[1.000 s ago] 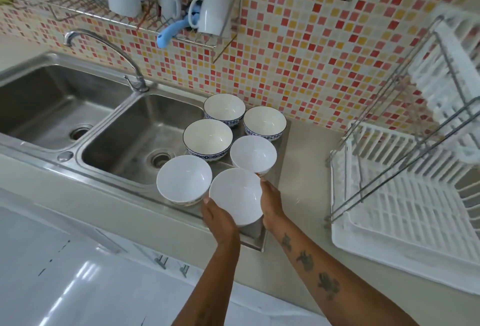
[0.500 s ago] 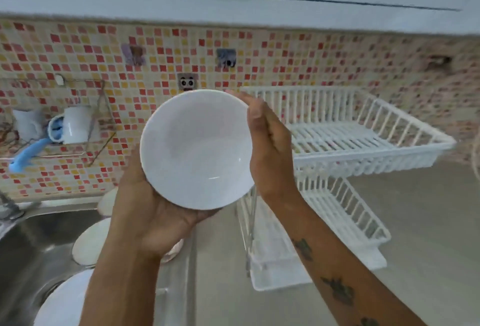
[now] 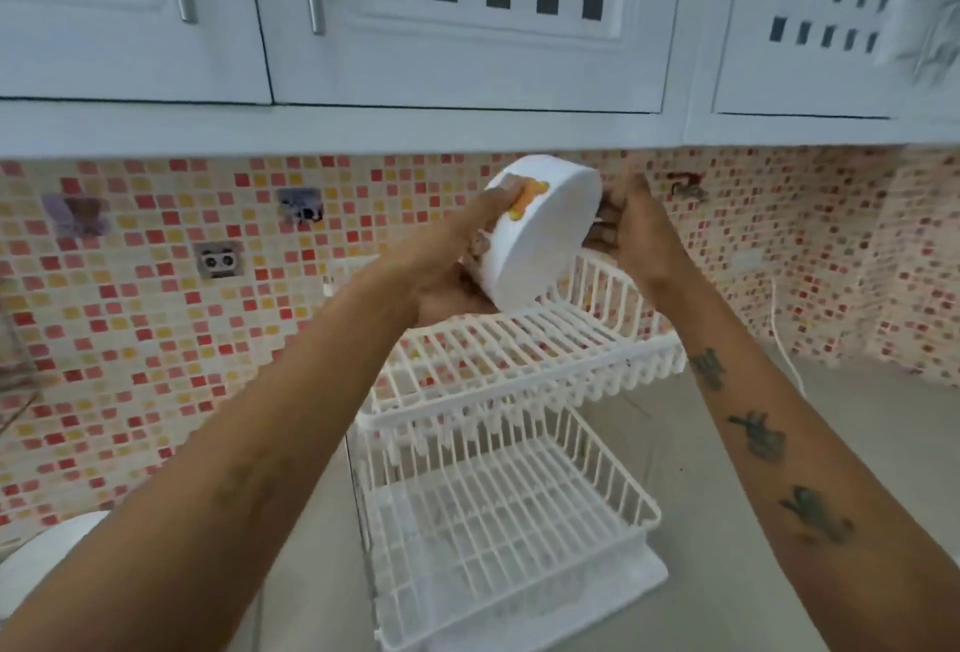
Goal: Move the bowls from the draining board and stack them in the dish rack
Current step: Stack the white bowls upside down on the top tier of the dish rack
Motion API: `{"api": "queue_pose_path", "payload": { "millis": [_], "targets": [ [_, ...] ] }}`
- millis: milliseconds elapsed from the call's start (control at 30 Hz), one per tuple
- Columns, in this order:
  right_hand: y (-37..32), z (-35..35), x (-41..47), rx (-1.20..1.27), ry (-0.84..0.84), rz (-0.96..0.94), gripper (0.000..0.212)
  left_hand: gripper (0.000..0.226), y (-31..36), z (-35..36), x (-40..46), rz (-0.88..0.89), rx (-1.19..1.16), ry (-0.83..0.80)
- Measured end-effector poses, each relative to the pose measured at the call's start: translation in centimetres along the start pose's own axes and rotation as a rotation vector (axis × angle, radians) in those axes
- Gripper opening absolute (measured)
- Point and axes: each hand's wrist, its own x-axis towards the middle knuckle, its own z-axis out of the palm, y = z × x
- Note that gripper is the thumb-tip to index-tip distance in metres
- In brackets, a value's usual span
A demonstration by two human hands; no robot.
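Note:
I hold a white bowl (image 3: 540, 230) with an orange mark on its side, tipped on edge, above the upper tier of the white two-tier dish rack (image 3: 514, 355). My left hand (image 3: 457, 256) grips its left side and base. My right hand (image 3: 631, 230) holds its right rim, fingers curled on it. The rack's lower tier (image 3: 509, 516) sits under the upper one, with nothing in it. Another white bowl (image 3: 47, 555) shows partly at the lower left edge, behind my left forearm.
White wall cupboards (image 3: 467, 17) hang low just above the bowl. A red and yellow mosaic wall (image 3: 156, 288) runs behind the rack. Grey worktop (image 3: 779, 443) lies right of the rack, with a white cable (image 3: 784, 355) against the wall.
I lifted the bowl off the draining board and carried it right and up over the rack. It has turned from mouth facing me to on edge. The view swung right and up.

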Motion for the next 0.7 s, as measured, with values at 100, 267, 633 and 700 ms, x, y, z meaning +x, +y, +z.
{"api": "queue_pose_path", "payload": {
  "millis": [100,267,633,700],
  "targets": [
    [0.9,-3.0,2.4,-0.268,-0.099,0.189,0.059,0.069,-0.8,2.3,3.8,0.016,0.353,0.080],
    [4.1,-4.2,4.8,-0.444,-0.211,0.454,0.066,0.081,-3.9,4.4,9.0,0.053,0.630,0.178],
    [10.6,-4.2,5.7,-0.397,-0.099,0.566,0.026,0.101,-9.0,5.4,12.8,-0.011,0.892,0.175],
    [11.1,-4.2,5.9,-0.449,-0.099,0.548,0.031,0.099,-9.3,5.5,12.8,-0.022,0.923,0.170]
  ]
}}
